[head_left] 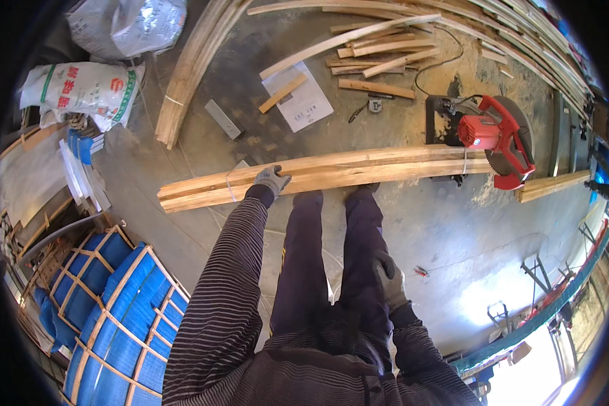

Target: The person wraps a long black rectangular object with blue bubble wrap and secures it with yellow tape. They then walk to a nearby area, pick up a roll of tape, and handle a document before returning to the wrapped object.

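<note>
A long bundle of wooden strips [358, 168], tied with thin bands near both ends, lies crosswise in front of my feet. My left hand [272, 181], in a grey glove, is closed on the near edge of the bundle, toward its left end. At the right, the bundle's other end reaches under the red cut-off saw [497, 135] with its round blade. My gloved right hand [391, 283] rests on my right thigh with nothing visible in it, its fingers laid along the trouser leg.
Beyond the bundle lie a paper sheet [299, 97], a grey metal block [224, 119], a tape measure [375, 105] and loose wood pieces [392, 51]. Longer strips [199, 64] lie at the far left, near white sacks [81, 91]. Blue wrapped, wood-framed packs [118, 311] stand near left.
</note>
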Motion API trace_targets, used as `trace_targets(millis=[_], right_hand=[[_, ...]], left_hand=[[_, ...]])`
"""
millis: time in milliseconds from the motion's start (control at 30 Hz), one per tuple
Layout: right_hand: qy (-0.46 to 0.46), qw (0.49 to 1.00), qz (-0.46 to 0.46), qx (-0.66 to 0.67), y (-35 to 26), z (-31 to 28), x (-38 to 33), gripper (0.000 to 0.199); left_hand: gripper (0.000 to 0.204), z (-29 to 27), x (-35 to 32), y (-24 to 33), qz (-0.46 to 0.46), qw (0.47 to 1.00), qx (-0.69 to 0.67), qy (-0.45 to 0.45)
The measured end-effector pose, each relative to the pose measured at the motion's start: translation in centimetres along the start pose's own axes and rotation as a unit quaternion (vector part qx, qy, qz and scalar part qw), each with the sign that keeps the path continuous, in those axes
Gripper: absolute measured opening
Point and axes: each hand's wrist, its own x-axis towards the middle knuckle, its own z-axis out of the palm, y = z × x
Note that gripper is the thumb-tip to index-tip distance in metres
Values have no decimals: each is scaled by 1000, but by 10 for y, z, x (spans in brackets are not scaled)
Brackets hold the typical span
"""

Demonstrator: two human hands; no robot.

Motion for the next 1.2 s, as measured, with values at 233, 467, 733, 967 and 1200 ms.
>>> trace_targets(millis=[233,467,733,967,1200], right_hand=[[125,987,51,84,30,-30,19,39],[291,844,270,361,182,-5,-113,36],[193,752,510,371,215,254,-342,52],[144,810,372,430,171,401,-324,53],[250,642,398,606,279,308,-327,52]], left_hand=[[48,36,-13,-25,131,991,8,8],[32,-1,-80,-37,82,986,10,-144],[10,-77,-21,121,92,935,285,-189],[9,-43,-120,308,107,963,227,-94],[13,93,-224,364,142,913,348,-160]])
